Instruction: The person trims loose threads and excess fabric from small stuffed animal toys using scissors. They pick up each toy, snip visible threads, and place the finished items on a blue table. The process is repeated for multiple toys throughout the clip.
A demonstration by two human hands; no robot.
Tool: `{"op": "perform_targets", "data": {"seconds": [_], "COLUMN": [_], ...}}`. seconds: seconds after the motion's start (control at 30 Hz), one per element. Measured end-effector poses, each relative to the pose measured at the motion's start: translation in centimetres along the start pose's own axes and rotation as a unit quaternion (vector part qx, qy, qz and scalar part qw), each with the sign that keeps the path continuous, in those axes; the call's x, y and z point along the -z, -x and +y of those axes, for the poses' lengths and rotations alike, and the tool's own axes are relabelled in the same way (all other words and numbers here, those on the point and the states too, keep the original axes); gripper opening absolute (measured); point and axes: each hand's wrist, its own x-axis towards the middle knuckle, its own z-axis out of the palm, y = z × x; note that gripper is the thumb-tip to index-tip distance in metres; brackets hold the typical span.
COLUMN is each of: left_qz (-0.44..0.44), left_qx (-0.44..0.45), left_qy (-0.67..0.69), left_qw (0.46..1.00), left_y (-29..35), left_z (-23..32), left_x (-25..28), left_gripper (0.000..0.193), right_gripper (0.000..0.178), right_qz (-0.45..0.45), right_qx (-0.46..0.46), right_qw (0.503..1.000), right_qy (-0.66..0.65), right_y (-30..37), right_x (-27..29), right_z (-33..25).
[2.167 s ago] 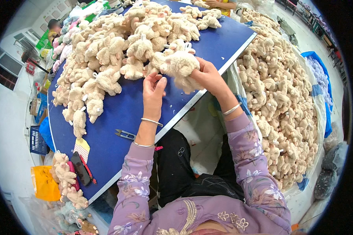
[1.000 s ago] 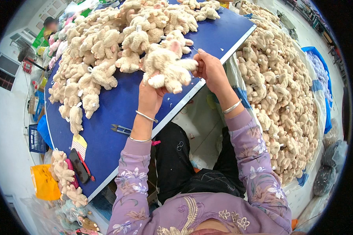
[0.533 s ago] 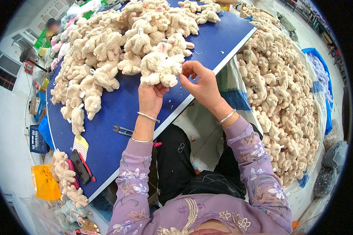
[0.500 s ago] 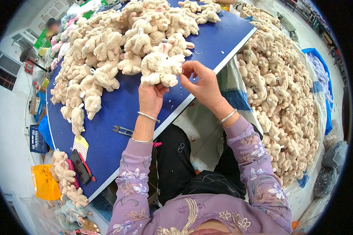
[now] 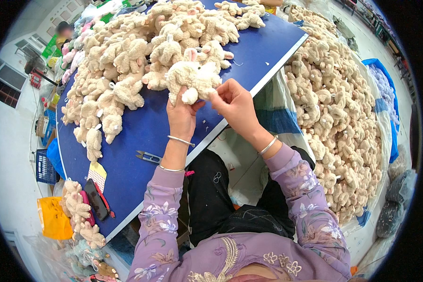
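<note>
A cream plush rabbit [image 5: 191, 80] with pink ears and a white round tail is held up over the table's right edge. My left hand [image 5: 181, 113] grips its lower side from beneath, fingers partly hidden behind it. My right hand [image 5: 235, 104] pinches at the rabbit's right side, thumb and forefinger together; whether a thread is between them is too small to tell. On the blue table [image 5: 127, 155], thread snips [image 5: 148, 156] lie left of my left wrist. A big heap of similar plush toys [image 5: 127, 56] covers the table's far part.
A large open sack of cream plush toys [image 5: 333, 117] stands to the right, with a blue bag [image 5: 385, 89] beyond. A phone [image 5: 97, 199] and a dotted card [image 5: 97, 176] lie at the table's near left. Another person [image 5: 63, 33] is at the far left.
The rabbit has turned in my hands, so its white tail now faces me. My right hand has shifted slightly down and left, closer to my left hand.
</note>
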Motion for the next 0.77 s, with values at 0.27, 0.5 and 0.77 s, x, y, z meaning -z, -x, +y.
{"op": "perform_targets", "data": {"seconds": [0.27,0.5,0.77], "left_qz": [-0.068,-0.071,-0.067], "left_qx": [0.005,0.007,0.038], "left_qy": [0.040,0.045,-0.124], "left_qw": [0.997,0.996,0.989], "left_y": [0.5,-0.1,0.5], "left_z": [0.1,0.1,-0.9], "left_x": [0.1,0.8,0.5], "left_gripper": [0.041,0.044,0.042], "right_gripper": [0.023,0.028,0.057], "right_qz": [-0.010,-0.101,-0.183], "right_qx": [-0.219,-0.116,-0.137], "right_qw": [0.935,0.986,0.971], "right_qy": [-0.279,-0.059,-0.067], "right_y": [-0.9,-1.0,-1.5], "right_x": [1.0,2.0,2.9], "right_z": [0.0,-2.1,0.6]}}
